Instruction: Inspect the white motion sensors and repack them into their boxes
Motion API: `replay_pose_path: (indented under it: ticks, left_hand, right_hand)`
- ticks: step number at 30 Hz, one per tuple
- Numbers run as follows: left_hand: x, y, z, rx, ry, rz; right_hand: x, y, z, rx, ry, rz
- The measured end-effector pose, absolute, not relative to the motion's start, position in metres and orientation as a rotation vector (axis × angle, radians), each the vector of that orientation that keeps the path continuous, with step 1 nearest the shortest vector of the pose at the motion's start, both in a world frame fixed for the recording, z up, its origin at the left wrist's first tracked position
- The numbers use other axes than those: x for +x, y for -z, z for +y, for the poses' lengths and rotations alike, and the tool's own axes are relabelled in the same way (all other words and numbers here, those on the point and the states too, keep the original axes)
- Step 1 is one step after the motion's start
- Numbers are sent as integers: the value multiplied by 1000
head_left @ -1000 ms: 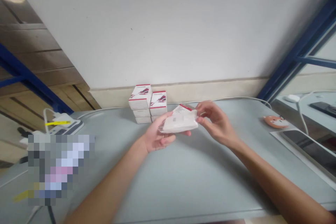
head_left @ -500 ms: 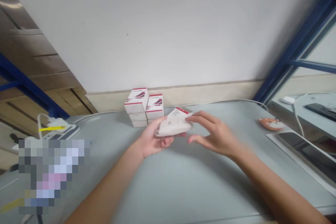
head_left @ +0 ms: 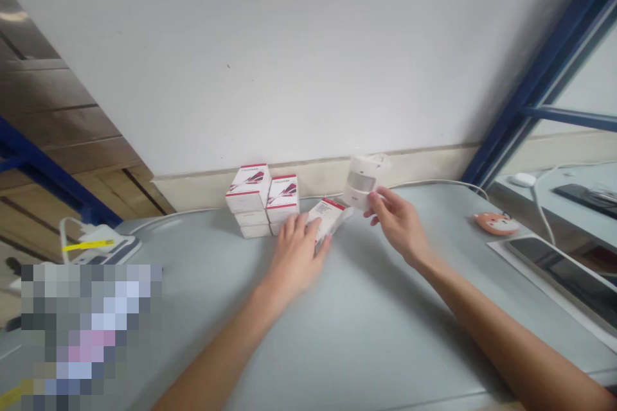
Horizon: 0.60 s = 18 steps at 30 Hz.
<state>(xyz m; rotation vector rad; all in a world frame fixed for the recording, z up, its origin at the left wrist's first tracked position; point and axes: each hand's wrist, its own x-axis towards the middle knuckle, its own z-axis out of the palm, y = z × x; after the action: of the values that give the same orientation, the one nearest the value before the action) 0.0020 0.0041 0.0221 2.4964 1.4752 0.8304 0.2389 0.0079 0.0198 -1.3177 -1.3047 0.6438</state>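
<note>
My right hand (head_left: 398,221) pinches a white motion sensor (head_left: 360,183) by its lower right corner, above the desk. The sensor has a grey window across its front, and something clear, perhaps a plastic bag, shows at its upper right. My left hand (head_left: 299,253) is closed over a small white and red box (head_left: 328,215), fingers on top and thumb along the near right side. That box has an open flap at its right end. Just left of it, closed white and red boxes (head_left: 248,186) stand stacked against the wall.
An orange animal-faced object (head_left: 496,223) lies at the right, behind a dark flat device (head_left: 554,263) on a white sheet. A power strip (head_left: 113,250) with plugs sits at the left beside a blurred-out patch. A white cable (head_left: 429,182) runs along the back edge.
The motion sensor has come out of the box and is now raised in my right hand. My left hand has turned palm down over the box, which is lower, near the desk.
</note>
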Motion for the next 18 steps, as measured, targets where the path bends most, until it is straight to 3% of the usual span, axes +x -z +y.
replay_pose_path:
  ticks: [3,12,18]
  left_hand:
    - [6,-11,-3,2673,-654,1527]
    - [8,-9,-8,2591,-619,1400]
    - [13,6,-5,2449,-1033,1232]
  right_hand:
    - [249,-18,13,-1476,-532,-1287]
    - [240,-10,9,-1671,-552,-1562]
    - [242,-19,8,-1566,-512,-1584]
